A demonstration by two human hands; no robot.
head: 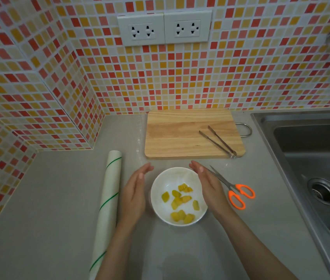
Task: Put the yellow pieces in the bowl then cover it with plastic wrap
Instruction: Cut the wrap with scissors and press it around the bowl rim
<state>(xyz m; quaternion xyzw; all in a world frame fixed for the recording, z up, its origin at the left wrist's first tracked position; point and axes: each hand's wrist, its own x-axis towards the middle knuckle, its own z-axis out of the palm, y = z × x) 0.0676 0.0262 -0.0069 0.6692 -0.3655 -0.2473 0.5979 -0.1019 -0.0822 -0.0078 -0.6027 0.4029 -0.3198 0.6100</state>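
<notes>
Nearly finished, by the look of it. Yellow fruit pieces all inside the round white ceramic bowl, resting on the grey countertop near the middle of the scene; none left on the pale wooden cutting board farther back, where only thin metal tongs lie toward its right edge. Left hand just to the left of the bowl, right hand just to its right, palms facing each other with the bowl between them; fingers of both straight and loosely together, gripping nothing. Hard to tell whether either palm actually touches the bowl's wall or merely flanks it. Hard to tell also whether clear film already lies across the rim: a faint sheen toward the far inner wall, but nothing distinct enough to call a wrap edge. Long white roll of plastic wrap with thin green stripes lying on the counter to the left, well apart from the bowl, running near to far. Orange-handled scissors on the right, blades partly under the right hand. Stainless steel sink at the far right. First half of the job judged done; covering either at the pressing-down stage or about to begin.
</notes>
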